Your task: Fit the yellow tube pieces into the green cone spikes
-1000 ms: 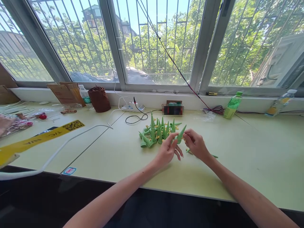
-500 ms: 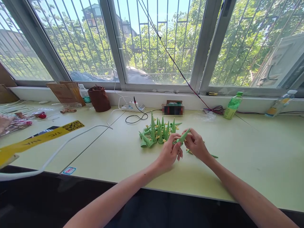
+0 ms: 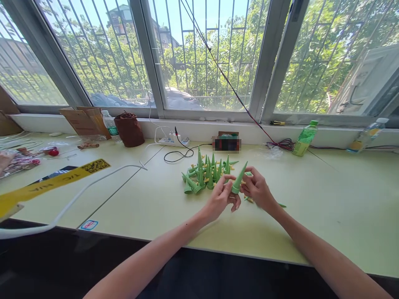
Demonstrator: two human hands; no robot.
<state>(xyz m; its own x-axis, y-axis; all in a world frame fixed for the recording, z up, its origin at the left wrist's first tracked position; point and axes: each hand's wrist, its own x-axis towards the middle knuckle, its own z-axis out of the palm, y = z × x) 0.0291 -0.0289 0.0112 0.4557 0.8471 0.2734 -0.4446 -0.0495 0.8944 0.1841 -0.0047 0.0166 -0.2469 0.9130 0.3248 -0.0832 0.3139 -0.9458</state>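
Note:
A green cone (image 3: 239,179) is held nearly upright, its tip leaning right, between my two hands. My left hand (image 3: 222,195) has its fingers closed round the cone's wide base. On the cone's right side, my right hand (image 3: 258,189) is closed in a pinch; a small yellowish piece shows at its fingertips, too small to name. Several green cones with small yellow parts (image 3: 210,176) form a cluster just beyond and left of my left hand, most upright, a few lying down. Small green and yellow pieces (image 3: 248,199) lie under my right hand.
Behind the cones are a power strip (image 3: 174,141), a black cable and a pixelated object (image 3: 227,143). A green bottle (image 3: 305,138) stands back right. A brown pouch (image 3: 129,129) stands back left. A yellow tag (image 3: 56,181) hangs at left; another person's hand shows at the far left edge.
The held cone has turned from a slant to nearly upright. My left hand's fingers have shifted a little around its base; my right hand has moved slightly.

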